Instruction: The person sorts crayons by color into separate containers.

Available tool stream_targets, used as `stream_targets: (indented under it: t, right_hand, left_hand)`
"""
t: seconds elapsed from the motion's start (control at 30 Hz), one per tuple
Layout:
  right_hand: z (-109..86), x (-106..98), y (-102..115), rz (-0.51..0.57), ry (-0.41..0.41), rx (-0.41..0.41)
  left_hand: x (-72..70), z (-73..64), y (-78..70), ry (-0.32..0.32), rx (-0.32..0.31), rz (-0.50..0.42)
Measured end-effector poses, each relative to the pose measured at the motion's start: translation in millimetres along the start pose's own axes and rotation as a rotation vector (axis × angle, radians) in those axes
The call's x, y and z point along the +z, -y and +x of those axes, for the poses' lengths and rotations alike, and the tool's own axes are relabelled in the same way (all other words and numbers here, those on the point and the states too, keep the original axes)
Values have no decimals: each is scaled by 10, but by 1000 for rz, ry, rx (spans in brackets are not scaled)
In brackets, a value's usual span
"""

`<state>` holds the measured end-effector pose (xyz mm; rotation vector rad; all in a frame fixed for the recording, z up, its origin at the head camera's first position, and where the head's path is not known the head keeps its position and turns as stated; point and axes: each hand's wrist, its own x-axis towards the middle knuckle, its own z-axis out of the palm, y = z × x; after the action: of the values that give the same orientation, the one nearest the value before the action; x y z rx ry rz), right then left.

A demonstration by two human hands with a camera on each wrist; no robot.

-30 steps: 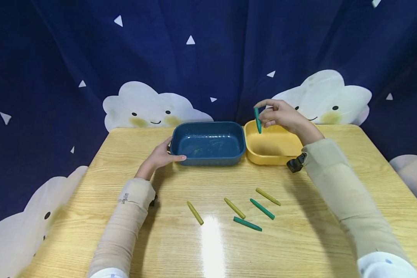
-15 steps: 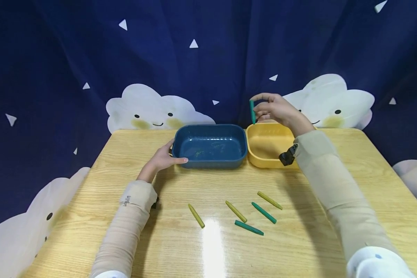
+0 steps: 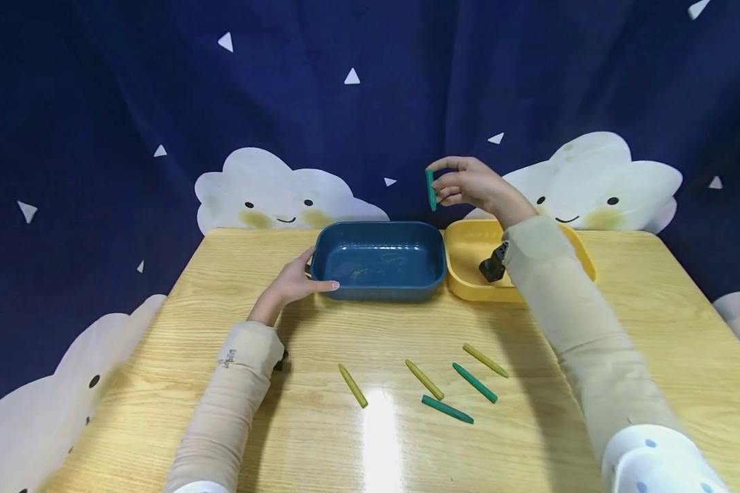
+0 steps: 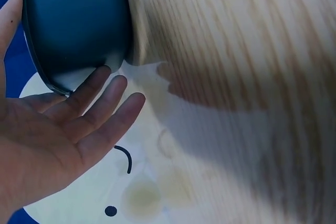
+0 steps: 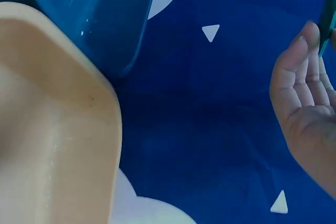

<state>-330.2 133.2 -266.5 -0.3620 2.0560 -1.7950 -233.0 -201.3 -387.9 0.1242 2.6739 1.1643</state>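
Observation:
In the head view my right hand (image 3: 469, 183) pinches a green crayon (image 3: 431, 190), held upright in the air above the back edge where two bins meet. The right wrist view shows the same crayon (image 5: 328, 19) between thumb and fingertips. My left hand (image 3: 294, 279) touches the left end of a dark blue bin (image 3: 379, 293), its thumb along the front corner. Seen from the left wrist, the fingers (image 4: 100, 98) are fairly straight against that bin's end. Right beside the blue bin stands a yellow bin (image 3: 481, 293), partly covered by my right forearm.
In front of the bins, yellow crayons (image 3: 353, 385) (image 3: 424, 379) (image 3: 486, 360) and green crayons (image 3: 475, 383) (image 3: 447, 409) lie scattered on the wooden table (image 3: 321, 445). A dark blue curtain (image 3: 308, 103) with clouds hangs right behind the table.
My right hand has moved left and a little upward with the green crayon, from over the yellow bin toward the blue bin. The left hand has stayed at the blue bin.

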Motion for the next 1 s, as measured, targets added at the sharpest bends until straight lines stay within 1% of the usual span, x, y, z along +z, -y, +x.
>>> stream_targets:
  t: [0.2, 0.3, 0.33, 0.37, 0.43, 0.57, 0.6, 0.8, 1.0]
  right_hand:
    - [73, 92, -6, 9, 17, 3]
    - [133, 138, -24, 16, 33, -16]
    - [154, 158, -31, 19, 37, -22]
    - [176, 179, -40, 24, 45, -28]
    - [221, 232, -59, 36, 61, -33]
    - [317, 351, -101, 56, 94, -40]
    - [336, 377, -104, 57, 99, -40]
    - [437, 517, -112, 45, 119, -39]
    - [542, 628, -248, 79, 144, -46]
  left_hand:
    - [35, -46, -18, -6, 0, 6]
    - [40, -65, -41, -13, 15, -9]
    - [39, -69, -47, -13, 22, -8]
    - [40, -82, -55, -22, 42, -1]
    - [39, -93, -59, -24, 49, 4]
    - [47, -123, -55, -27, 34, -3]
    - [50, -120, -48, -21, 15, -15]
    - [44, -136, -27, -29, 3, -7]
    - [50, -166, -35, -29, -3, -3]
